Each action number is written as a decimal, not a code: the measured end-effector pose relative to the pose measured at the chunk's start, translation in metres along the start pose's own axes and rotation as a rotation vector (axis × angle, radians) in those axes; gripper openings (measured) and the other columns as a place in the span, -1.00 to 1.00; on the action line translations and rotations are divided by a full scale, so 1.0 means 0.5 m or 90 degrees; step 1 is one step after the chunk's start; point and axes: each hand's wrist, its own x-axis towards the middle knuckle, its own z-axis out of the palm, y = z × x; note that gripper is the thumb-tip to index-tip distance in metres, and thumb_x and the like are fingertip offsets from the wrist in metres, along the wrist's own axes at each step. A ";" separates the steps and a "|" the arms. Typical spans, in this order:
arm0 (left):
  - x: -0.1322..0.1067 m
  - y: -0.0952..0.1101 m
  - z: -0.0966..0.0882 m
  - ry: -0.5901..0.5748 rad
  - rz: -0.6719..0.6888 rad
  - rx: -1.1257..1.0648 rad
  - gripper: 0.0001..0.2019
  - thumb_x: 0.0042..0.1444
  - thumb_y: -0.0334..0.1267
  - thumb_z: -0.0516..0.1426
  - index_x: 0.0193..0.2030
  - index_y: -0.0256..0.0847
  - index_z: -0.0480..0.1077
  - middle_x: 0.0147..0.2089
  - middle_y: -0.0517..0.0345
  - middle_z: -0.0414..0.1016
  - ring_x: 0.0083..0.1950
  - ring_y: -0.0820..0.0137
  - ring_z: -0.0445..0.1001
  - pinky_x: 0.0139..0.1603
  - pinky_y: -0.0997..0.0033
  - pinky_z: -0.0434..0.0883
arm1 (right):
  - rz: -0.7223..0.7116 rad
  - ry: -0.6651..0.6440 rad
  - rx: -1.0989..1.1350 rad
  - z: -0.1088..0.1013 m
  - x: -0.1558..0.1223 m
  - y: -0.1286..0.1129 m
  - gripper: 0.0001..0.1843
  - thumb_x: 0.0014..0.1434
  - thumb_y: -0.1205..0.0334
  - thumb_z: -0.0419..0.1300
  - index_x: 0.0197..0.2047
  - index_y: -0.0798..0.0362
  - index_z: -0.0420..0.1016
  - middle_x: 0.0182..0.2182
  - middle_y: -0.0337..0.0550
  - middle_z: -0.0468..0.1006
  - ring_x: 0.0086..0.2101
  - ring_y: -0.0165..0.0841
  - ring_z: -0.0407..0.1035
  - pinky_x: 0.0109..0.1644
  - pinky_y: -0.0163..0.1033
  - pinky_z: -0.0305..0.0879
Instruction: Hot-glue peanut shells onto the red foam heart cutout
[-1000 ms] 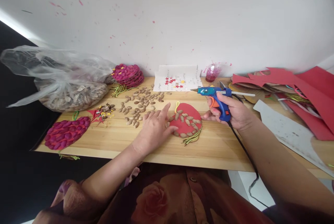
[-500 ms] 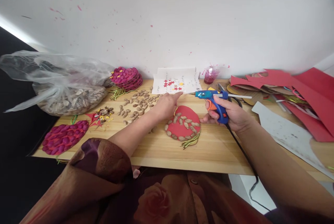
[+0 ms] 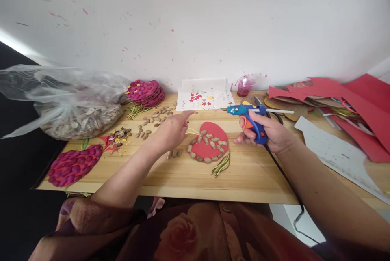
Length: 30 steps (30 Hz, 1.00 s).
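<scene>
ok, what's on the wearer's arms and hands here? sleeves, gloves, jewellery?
Both hands are bare: left hand, right hand. No gloves, and no rings or watch that I can make out. Both forearms are uncovered. A dark maroon sleeve with a brownish floral print is bunched near the left elbow. The same rose-patterned fabric covers the front of the body.

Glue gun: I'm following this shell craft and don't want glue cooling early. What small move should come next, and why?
Probably pick one shell from the loose shells first. The left hand hovers by them, seemingly empty, while the right hand grips the glue gun above the wooden table, its nozzle off the red heart, whose centre shows bare patches.
</scene>
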 end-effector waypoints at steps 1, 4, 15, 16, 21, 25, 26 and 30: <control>-0.002 -0.003 0.004 -0.010 0.002 0.007 -0.41 0.16 -0.51 0.00 0.36 -0.28 0.32 -0.10 -0.01 0.62 -0.11 0.25 0.58 0.06 0.23 0.49 | 0.001 -0.002 0.000 -0.001 0.001 0.001 -0.58 0.30 -0.11 0.20 -0.37 0.07 0.58 -0.68 -0.24 0.40 -0.48 -0.23 0.56 -0.09 0.00 0.59; -0.005 -0.008 0.022 -0.015 0.035 0.014 -0.45 0.17 -0.52 0.02 0.32 -0.35 0.35 0.01 -0.09 0.61 0.06 0.19 0.55 0.22 0.14 0.42 | 0.004 -0.007 -0.001 -0.001 0.002 0.002 -0.59 0.26 -0.13 0.23 -0.37 0.06 0.58 -0.68 -0.24 0.41 -0.48 -0.23 0.56 -0.11 -0.03 0.59; -0.020 0.008 0.049 -0.027 0.102 -0.092 -0.42 0.15 -0.52 0.03 0.31 -0.14 0.38 0.04 0.08 0.64 0.13 0.15 0.49 0.27 0.04 0.36 | 0.010 -0.025 -0.004 0.017 -0.002 0.002 -0.59 0.14 -0.18 0.34 -0.34 0.03 0.53 -0.68 -0.27 0.41 -0.44 -0.16 0.60 -0.08 -0.03 0.55; -0.023 0.011 0.049 -0.025 0.109 -0.098 -0.44 0.17 -0.50 0.04 0.31 -0.13 0.38 0.03 0.08 0.65 0.11 0.16 0.51 0.26 0.06 0.38 | 0.010 -0.027 -0.001 0.015 -0.001 0.003 -0.59 0.14 -0.18 0.34 -0.34 0.03 0.53 -0.68 -0.27 0.41 -0.43 -0.16 0.60 -0.07 -0.02 0.54; -0.041 0.025 0.043 -0.044 0.110 -0.126 -0.50 0.25 -0.39 0.06 0.32 -0.11 0.37 0.06 0.04 0.64 0.09 0.18 0.55 0.21 0.12 0.41 | -0.003 -0.026 0.012 0.004 -0.002 0.002 -0.61 0.14 -0.17 0.33 -0.32 0.00 0.51 -0.67 -0.29 0.42 -0.43 -0.17 0.60 -0.04 0.02 0.55; -0.054 0.031 0.035 -0.076 0.085 -0.168 -0.50 0.26 -0.38 0.05 0.35 -0.14 0.33 0.08 0.02 0.63 0.10 0.22 0.57 0.19 0.18 0.42 | -0.012 -0.024 0.013 0.004 -0.004 -0.001 -0.61 0.16 -0.17 0.32 -0.32 0.02 0.51 -0.67 -0.29 0.43 -0.45 -0.19 0.59 -0.02 0.05 0.54; -0.056 0.030 0.033 -0.075 0.081 -0.179 -0.49 0.26 -0.39 0.04 0.35 -0.15 0.33 0.07 0.03 0.64 0.08 0.23 0.58 0.18 0.19 0.43 | -0.013 -0.025 0.011 0.004 -0.004 -0.002 -0.61 0.16 -0.17 0.32 -0.33 0.02 0.51 -0.68 -0.29 0.43 -0.46 -0.20 0.58 -0.03 0.04 0.54; -0.065 0.010 0.024 0.007 0.070 -0.227 -0.54 0.22 -0.40 0.07 0.26 -0.14 0.41 -0.03 0.07 0.65 -0.04 0.30 0.60 0.11 0.26 0.47 | -0.016 -0.024 0.002 0.000 -0.001 0.000 -0.60 0.17 -0.17 0.31 -0.34 0.03 0.53 -0.68 -0.29 0.42 -0.45 -0.21 0.59 -0.08 -0.03 0.56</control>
